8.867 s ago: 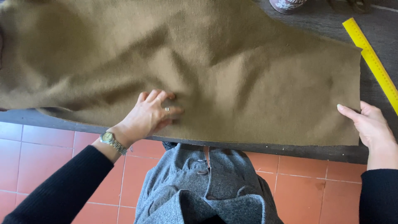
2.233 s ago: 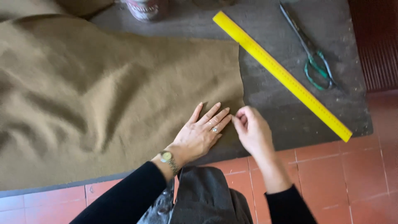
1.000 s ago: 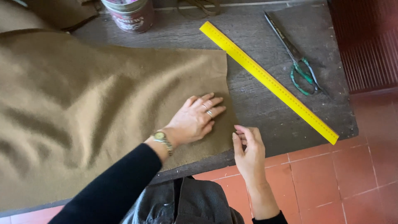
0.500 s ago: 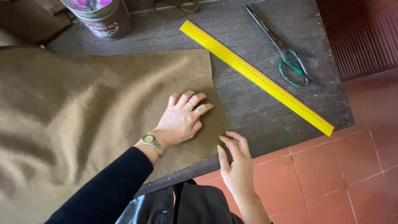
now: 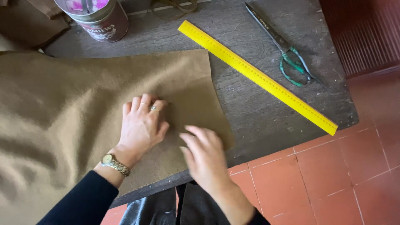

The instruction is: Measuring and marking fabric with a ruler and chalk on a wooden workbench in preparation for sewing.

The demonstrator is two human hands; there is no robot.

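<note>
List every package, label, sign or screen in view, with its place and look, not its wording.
Round tin can: far left of the table, above the tan cloth; dark red printed label, silvery rim, pink lid.
Yellow ruler: lies diagonally right of the cloth; printed scale marks.
No screens or signs.

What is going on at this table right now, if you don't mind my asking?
A person is flattening a tan felt cloth on a dark worktable. The left hand presses flat on it; the right hand hovers blurred over its near corner. A yellow ruler, scissors and a tin lie untouched beyond.
</note>
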